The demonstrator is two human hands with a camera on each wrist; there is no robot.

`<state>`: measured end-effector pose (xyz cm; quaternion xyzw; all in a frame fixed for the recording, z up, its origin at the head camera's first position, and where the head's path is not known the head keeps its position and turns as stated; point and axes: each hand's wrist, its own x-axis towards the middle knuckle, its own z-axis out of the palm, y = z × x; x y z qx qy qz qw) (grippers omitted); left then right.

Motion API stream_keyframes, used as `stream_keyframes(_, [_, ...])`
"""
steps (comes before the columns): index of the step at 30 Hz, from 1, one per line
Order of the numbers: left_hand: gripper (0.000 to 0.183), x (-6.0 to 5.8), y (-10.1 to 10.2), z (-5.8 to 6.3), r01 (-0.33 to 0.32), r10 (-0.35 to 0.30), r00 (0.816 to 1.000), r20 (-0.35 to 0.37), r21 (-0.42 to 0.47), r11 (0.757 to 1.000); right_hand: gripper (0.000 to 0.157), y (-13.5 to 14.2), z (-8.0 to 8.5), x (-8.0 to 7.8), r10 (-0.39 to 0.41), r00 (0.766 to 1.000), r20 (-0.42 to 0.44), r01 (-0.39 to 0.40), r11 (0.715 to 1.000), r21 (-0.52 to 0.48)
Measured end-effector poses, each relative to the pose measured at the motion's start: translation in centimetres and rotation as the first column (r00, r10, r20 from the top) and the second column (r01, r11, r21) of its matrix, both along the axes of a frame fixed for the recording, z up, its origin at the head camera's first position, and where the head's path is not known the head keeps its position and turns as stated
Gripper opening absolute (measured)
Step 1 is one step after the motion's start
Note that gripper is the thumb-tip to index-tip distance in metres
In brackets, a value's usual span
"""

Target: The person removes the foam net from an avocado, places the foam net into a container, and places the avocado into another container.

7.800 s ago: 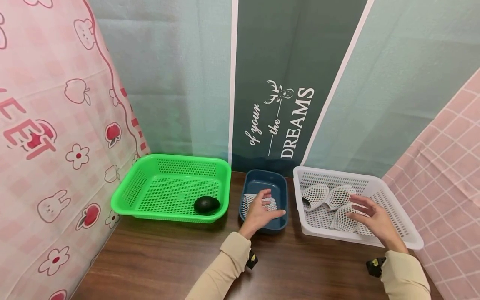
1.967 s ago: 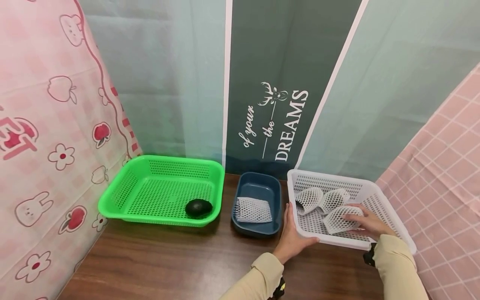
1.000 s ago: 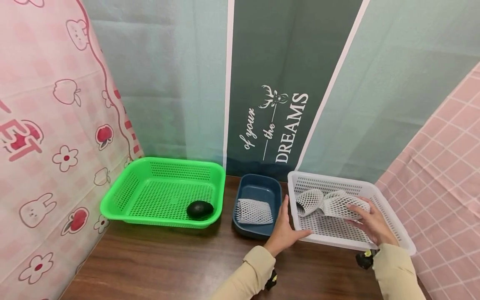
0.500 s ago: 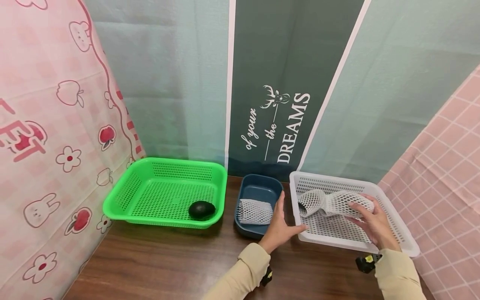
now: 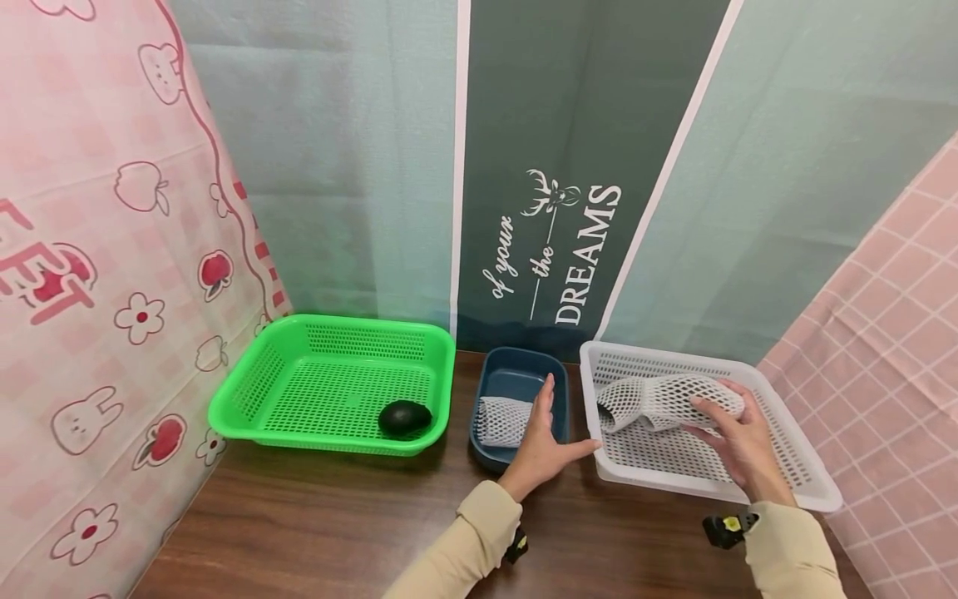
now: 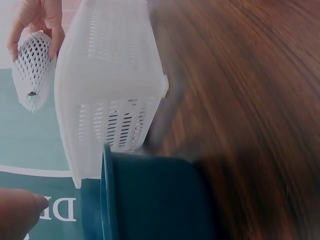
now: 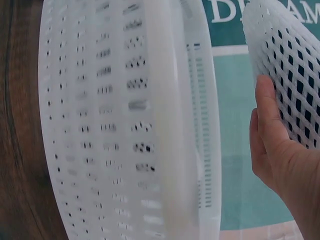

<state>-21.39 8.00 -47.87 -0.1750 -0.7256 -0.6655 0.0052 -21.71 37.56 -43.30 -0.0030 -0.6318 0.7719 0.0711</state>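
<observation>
- Raised since the earlier frame: one white net sleeve (image 5: 677,402) (something dark shows through its mesh), now above the white basket (image 5: 659,481).
- Right hand (image 5: 748,445): thumb and fingers grip the sleeve's right end.
- Left hand (image 5: 540,453): fingers spread wide, shifted from the white basket's corner toward the blue tray (image 5: 516,378).
- Green basket (image 5: 329,399): black fruit (image 5: 405,418) lies at its near right corner.
</observation>
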Motion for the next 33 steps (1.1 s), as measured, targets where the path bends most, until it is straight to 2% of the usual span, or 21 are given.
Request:
stream_keyframes(5, [0.106,0.1,-0.9,0.2,0.002,-0.003,0.999,-0.04,-0.021,1.0,0.044,-0.9,0.1,0.4,0.03,0.998,-0.054,-0.032,0.999,-0.024])
stream_keyframes(10, [0.106,0.2,-1.4,0.7,0.01,-0.01,1.0,-0.008,-0.035,0.999,0.044,-1.8,0.2,0.9,0.074,0.992,-0.104,-0.08,0.995,-0.052])
stream_keyframes(14, [0.105,0.3,-1.8,0.5,0.028,-0.027,1.0,0.007,-0.048,0.998,0.046,-2.5,0.3,1.2,0.08,0.99,-0.117,-0.086,0.995,-0.052])
stream_keyframes(24, [0.099,0.4,-2.7,-0.1,0.095,-0.095,0.995,-0.004,0.053,0.994,0.047,-4.4,0.0,2.2,0.098,0.983,-0.154,-0.104,0.994,-0.035])
stream_keyframes(33, [0.093,1.1,-3.3,0.4,0.096,-0.102,0.991,0.085,0.078,0.992,0.05,-6.3,-0.1,3.0,0.112,0.978,-0.179,-0.12,0.992,-0.032])
